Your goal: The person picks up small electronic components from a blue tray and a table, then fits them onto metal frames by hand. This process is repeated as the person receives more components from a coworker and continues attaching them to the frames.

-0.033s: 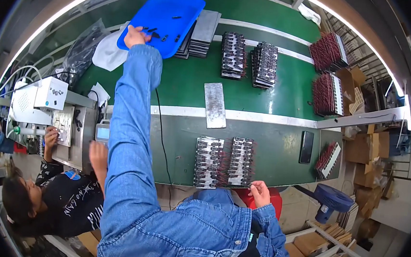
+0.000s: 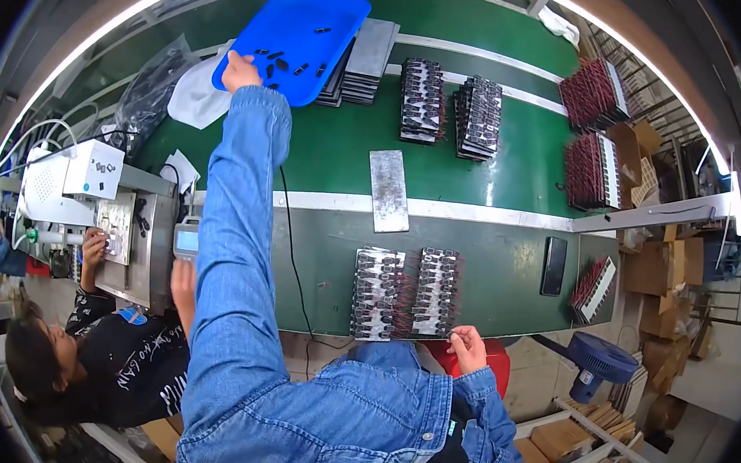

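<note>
At the far left, my left hand (image 2: 243, 73) reaches over the bench, its fingers curled closed at the near left rim of a blue plastic tray (image 2: 319, 5). Several small black parts (image 2: 281, 64) lie scattered in the tray, close to those fingers. My right hand (image 2: 468, 350) is pinched at the bench's front edge, next to the lower end of a row of small black clips with red wires (image 2: 434, 290). What its fingertips hold is too small to make out. A wider matching row (image 2: 376, 293) lies left of it.
A bare metal plate (image 2: 388, 191) lies mid-bench. Two stacks of clip-loaded plates (image 2: 421, 100) stand behind it. Grey plates (image 2: 374, 58) are piled beside the tray. A phone (image 2: 553, 266) lies right; a blue fan (image 2: 602, 358) stands beyond. A co-worker (image 2: 117, 359) works at left.
My left hand's fingers were stretched over the black parts in the tray; they are now drawn back and curled at its rim. The co-worker's nearer hand has shifted slightly. My right hand stays put.
</note>
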### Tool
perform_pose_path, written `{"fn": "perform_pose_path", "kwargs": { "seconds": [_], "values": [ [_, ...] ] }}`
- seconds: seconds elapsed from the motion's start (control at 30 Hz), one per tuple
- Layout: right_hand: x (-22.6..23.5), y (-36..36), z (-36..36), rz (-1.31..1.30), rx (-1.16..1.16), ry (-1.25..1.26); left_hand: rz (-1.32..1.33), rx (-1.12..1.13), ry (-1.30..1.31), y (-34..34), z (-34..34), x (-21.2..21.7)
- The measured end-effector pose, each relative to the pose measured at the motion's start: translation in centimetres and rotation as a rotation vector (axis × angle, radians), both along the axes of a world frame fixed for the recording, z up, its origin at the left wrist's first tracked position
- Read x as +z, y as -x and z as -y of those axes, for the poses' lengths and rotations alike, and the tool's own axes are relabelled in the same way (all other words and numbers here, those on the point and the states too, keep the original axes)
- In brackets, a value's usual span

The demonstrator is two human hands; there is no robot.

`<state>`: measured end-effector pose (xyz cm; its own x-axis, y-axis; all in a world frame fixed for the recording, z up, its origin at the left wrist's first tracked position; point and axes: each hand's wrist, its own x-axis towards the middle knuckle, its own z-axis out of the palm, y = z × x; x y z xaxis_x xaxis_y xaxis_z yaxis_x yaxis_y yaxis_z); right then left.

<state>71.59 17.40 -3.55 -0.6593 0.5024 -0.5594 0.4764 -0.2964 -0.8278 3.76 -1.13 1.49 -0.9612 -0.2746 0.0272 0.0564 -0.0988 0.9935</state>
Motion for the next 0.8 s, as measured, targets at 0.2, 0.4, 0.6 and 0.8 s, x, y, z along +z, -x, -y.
{"fn": "perform_pose_path", "kwargs": {
  "seconds": [0.2, 0.4, 0.6, 0.8],
  "values": [
    [-0.9, 2.0, 0.5, 0.006, 0.086, 0.086, -0.02, 0.375, 0.171, -6.6, 4.9, -2.3],
    [-1.9, 2.1, -0.1, 0.005, 0.093, 0.087, 0.499, -0.017, -0.193, -7.2, 1.9, -4.5],
    [-2.3, 1.0, -1.3, -0.006, 0.05, 0.052, 0.376, -0.321, -0.06, -5.8, -0.6, -3.4],
    [-2.9, 0.0, -1.9, 0.008, -0.041, 0.075, 0.307, -0.436, -0.006, -6.3, -8.3, 1.2]
  ]
}}
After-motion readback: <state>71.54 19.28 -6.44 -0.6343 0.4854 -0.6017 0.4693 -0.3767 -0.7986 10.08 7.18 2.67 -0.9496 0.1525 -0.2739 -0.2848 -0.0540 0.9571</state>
